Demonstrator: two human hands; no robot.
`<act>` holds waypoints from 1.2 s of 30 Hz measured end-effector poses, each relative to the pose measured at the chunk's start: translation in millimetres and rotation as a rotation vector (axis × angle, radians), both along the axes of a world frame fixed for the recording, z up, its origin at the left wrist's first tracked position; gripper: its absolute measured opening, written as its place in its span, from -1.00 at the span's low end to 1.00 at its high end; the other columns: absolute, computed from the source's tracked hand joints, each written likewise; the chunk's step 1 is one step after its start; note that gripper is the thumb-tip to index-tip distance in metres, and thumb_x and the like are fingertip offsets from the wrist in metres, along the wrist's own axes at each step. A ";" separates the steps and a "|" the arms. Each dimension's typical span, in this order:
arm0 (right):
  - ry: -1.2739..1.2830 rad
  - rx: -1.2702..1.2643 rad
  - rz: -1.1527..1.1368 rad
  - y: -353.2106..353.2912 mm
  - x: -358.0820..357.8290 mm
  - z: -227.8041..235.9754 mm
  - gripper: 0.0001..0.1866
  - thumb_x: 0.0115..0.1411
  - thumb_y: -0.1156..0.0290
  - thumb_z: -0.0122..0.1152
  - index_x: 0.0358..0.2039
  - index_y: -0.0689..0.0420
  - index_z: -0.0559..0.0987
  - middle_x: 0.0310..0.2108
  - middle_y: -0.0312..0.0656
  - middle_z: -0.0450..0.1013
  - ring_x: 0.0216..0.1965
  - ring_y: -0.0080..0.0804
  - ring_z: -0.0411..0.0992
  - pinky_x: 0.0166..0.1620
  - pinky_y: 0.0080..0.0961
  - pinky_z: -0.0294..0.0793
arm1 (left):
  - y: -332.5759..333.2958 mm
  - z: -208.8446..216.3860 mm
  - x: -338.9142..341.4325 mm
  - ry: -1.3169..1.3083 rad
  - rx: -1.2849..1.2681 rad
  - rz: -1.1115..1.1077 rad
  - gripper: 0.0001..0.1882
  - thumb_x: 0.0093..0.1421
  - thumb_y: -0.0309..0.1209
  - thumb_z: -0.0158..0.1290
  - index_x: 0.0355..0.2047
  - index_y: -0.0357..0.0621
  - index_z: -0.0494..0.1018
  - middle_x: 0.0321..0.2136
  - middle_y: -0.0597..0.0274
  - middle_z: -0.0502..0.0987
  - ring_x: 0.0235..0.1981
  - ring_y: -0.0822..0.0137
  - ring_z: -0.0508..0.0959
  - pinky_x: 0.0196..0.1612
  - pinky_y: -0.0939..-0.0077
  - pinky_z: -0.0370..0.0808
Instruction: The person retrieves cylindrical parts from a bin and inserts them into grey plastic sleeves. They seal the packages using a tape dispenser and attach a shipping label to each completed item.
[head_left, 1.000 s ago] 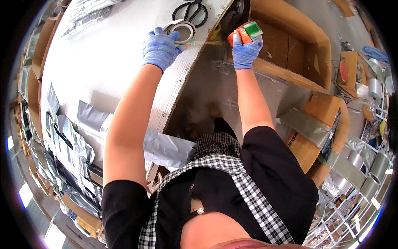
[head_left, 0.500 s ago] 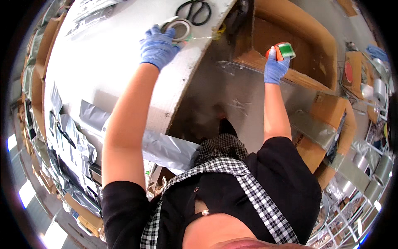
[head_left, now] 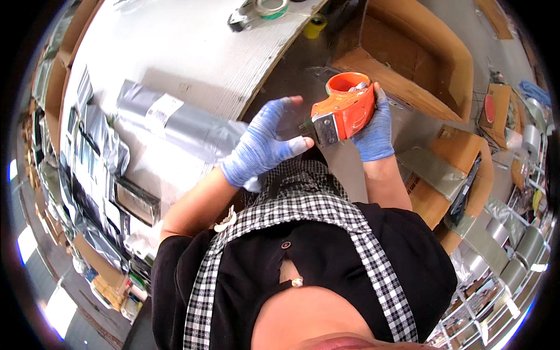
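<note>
My right hand (head_left: pixel 378 133), in a blue knit glove, is closed around an orange tape dispenser (head_left: pixel 357 111) held up in front of my body. The dispenser's metal cutting end points left. Close to that end is my left hand (head_left: pixel 259 143), also gloved, with thumb and fingers spread and nothing in them. Its fingertips appear bare. Left of this hand, a grey plastic-wrapped parcel (head_left: pixel 189 125) with a white label lies on the white table (head_left: pixel 192 58).
At the table's far end lie a tape roll (head_left: pixel 271 8) and a metal-ended tool (head_left: pixel 238 22). A yellow roll (head_left: pixel 315 27) is by the table edge. An open cardboard box (head_left: pixel 402 108) stands at far right, with another carton (head_left: pixel 452 157) nearer. Grey bags (head_left: pixel 108 146) lie left.
My left hand has left the tape roll by the scissors and come back toward my body. My right hand has brought the orange dispenser inward from over the cardboard box.
</note>
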State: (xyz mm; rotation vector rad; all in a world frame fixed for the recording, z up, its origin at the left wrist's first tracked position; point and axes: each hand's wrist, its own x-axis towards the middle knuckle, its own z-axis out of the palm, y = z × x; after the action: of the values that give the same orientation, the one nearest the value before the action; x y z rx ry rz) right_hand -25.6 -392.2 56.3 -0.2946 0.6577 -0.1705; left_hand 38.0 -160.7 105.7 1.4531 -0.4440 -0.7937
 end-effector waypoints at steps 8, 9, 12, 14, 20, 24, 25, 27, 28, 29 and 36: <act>-0.030 -0.156 0.108 97.0 -8.8 36.4 -0.72 0.26 0.21 0.18 -0.21 0.17 0.48 -0.31 -0.14 0.51 -0.23 -0.29 0.50 -0.05 -0.31 0.52 | 81.2 -22.5 -90.8 0.304 -0.024 0.510 -0.94 0.22 -0.53 0.14 -0.31 -0.23 0.49 -0.42 0.29 0.59 -0.40 0.57 0.52 -0.28 0.66 0.49; -0.114 -0.180 0.140 101.1 -0.5 35.8 -0.73 0.26 0.25 0.17 -0.19 0.19 0.47 -0.30 -0.13 0.52 -0.23 -0.25 0.51 -0.04 -0.30 0.52 | 86.8 -19.1 -95.1 0.330 -0.033 0.550 -0.95 0.22 -0.53 0.13 -0.31 -0.22 0.49 -0.41 0.28 0.59 -0.39 0.57 0.52 -0.28 0.66 0.49; -0.143 -0.273 0.158 99.6 47.8 43.8 -0.73 0.26 0.27 0.16 -0.16 0.20 0.46 -0.28 -0.12 0.52 -0.22 -0.21 0.51 -0.04 -0.29 0.52 | 103.0 -2.5 -99.8 0.343 -0.083 0.701 -0.96 0.24 -0.51 0.11 -0.31 -0.21 0.49 -0.38 0.27 0.59 -0.44 0.57 0.50 -0.34 0.68 0.45; -0.185 -0.309 0.163 113.4 79.5 48.8 -0.71 0.28 0.24 0.13 -0.16 0.22 0.46 -0.26 -0.10 0.52 -0.21 -0.19 0.52 -0.04 -0.26 0.53 | 121.0 -11.1 -103.6 0.241 -0.121 0.783 -0.95 0.25 -0.49 0.10 -0.30 -0.19 0.49 -0.39 0.29 0.59 -0.43 0.56 0.50 -0.32 0.68 0.45; -0.233 -0.499 0.206 117.9 136.1 -9.0 -0.71 0.25 0.31 0.15 -0.13 0.25 0.49 -0.25 -0.08 0.53 -0.23 -0.25 0.55 -0.10 -0.31 0.56 | 156.0 -56.2 -112.4 0.314 0.101 0.965 -0.88 0.29 -0.38 0.09 -0.25 -0.15 0.48 -0.40 0.33 0.56 -0.39 0.52 0.51 -0.30 0.65 0.44; -0.239 -0.778 0.146 153.0 98.1 -39.0 -0.79 0.24 0.39 0.18 -0.17 0.22 0.49 -0.25 -0.17 0.52 -0.24 -0.38 0.54 -0.12 -0.44 0.55 | 156.4 -132.6 -103.5 0.621 0.138 0.958 -0.81 0.30 -0.31 0.08 -0.21 -0.16 0.49 -0.42 0.34 0.56 -0.45 0.51 0.50 -0.43 0.65 0.43; -0.227 -0.806 0.121 162.5 87.1 -37.6 -0.79 0.24 0.39 0.18 -0.18 0.21 0.48 -0.25 -0.18 0.51 -0.25 -0.39 0.54 -0.12 -0.44 0.54 | 157.0 -156.0 -100.7 0.613 0.128 0.938 -0.81 0.28 -0.33 0.09 -0.19 -0.18 0.50 -0.42 0.32 0.56 -0.45 0.48 0.51 -0.41 0.68 0.45; -0.175 -0.833 0.102 165.2 77.1 -53.3 -0.79 0.24 0.37 0.18 -0.17 0.20 0.48 -0.25 -0.19 0.51 -0.27 -0.40 0.53 -0.13 -0.44 0.55 | 143.4 -156.8 -84.2 0.586 0.131 0.906 -0.78 0.26 -0.35 0.11 -0.17 -0.21 0.50 -0.40 0.27 0.58 -0.43 0.45 0.53 -0.37 0.65 0.48; -0.143 -0.829 0.112 159.9 75.3 -69.4 -0.78 0.24 0.37 0.18 -0.17 0.20 0.48 -0.25 -0.19 0.51 -0.27 -0.40 0.53 -0.14 -0.44 0.55 | 138.8 -157.4 -77.2 0.573 0.133 0.886 -0.77 0.25 -0.35 0.12 -0.16 -0.22 0.50 -0.39 0.25 0.59 -0.43 0.44 0.54 -0.35 0.64 0.49; -0.120 -0.816 0.126 158.9 75.4 -79.0 -0.78 0.25 0.36 0.18 -0.16 0.20 0.48 -0.24 -0.19 0.51 -0.27 -0.40 0.52 -0.14 -0.43 0.55 | 144.5 -165.9 -72.0 0.336 0.246 0.773 -0.74 0.24 -0.34 0.10 -0.13 -0.23 0.50 -0.35 0.24 0.61 -0.39 0.30 0.59 -0.25 0.43 0.55; 0.002 -0.548 0.127 137.5 65.5 -101.0 -0.65 0.29 0.23 0.11 -0.03 0.19 0.44 -0.15 -0.05 0.50 -0.11 -0.21 0.49 0.02 -0.27 0.50 | 177.1 -19.1 -31.4 -0.722 1.099 -0.067 -0.50 0.04 -0.33 0.13 0.06 -0.02 0.44 -0.03 -0.09 0.48 -0.02 -0.12 0.47 0.01 0.08 0.44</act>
State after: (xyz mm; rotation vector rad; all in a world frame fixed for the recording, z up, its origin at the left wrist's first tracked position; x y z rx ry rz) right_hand 39.8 -254.6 -44.8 -0.8617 0.5835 -0.2274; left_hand 6.5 16.4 86.6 2.7928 -0.6318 -0.5344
